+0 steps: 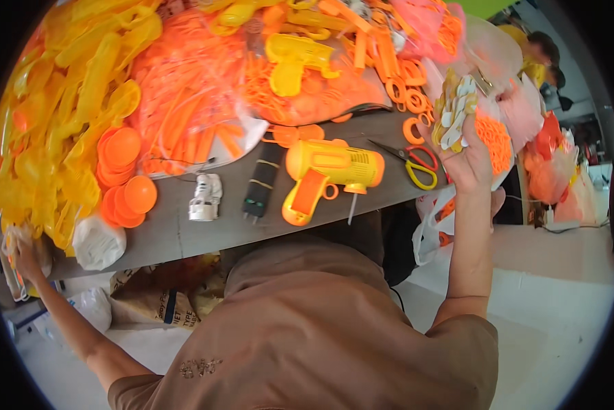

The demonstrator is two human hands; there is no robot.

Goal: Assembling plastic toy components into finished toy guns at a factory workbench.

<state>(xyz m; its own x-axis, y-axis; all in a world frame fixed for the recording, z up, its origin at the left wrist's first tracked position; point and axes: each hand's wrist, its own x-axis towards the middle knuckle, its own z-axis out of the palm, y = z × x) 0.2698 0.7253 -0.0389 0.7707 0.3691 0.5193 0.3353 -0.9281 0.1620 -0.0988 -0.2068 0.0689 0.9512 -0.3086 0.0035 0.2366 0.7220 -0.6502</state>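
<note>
My right hand, raised at the table's right side, holds a bunch of flat white and gold pieces. At the far left edge of the table, my left hand reaches to a whitish thing; its fingers are small and partly hidden. Between the hands lies a yellow and orange toy gun, a thin metal rod projecting beneath it. To its left are a black block with bands around it and a white mechanical part. Scissors with red and yellow handles lie near my right hand.
Yellow translucent parts heap up at left, beside orange discs and a white roll. Bagged orange parts and a yellow shell fill the back. Orange rings lie at right. A brown sack stands below the table.
</note>
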